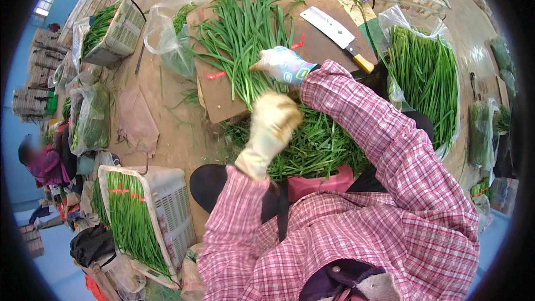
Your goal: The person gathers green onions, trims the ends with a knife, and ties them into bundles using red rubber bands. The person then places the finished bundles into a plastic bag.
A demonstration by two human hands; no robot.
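Note:
A loose bunch of garlic chives point(246, 29) lies on a brown board point(317, 46), leaf tips pointing away from me. My right hand point(288, 65), in a patterned glove, grips the bunch across its stems. Close to the stem ends is my left hand point(276, 117), in a cream rubber glove; motion blur hides its fingers. Red tie ends point(215, 75) show on both sides of the bunch. To the right on the board rests a cleaver point(328, 27) with a yellow-ended handle. Below the board, green trimmings point(317, 146) fill a pink container point(319, 182) between my knees.
Chives stand in a plastic-lined container point(424, 79) at right. A white crate point(169, 200) with red-tied chives is at lower left, another crate point(119, 29) at upper left. A plastic bag point(177, 50) touches the board's left side. Another person point(46, 161) sits far left.

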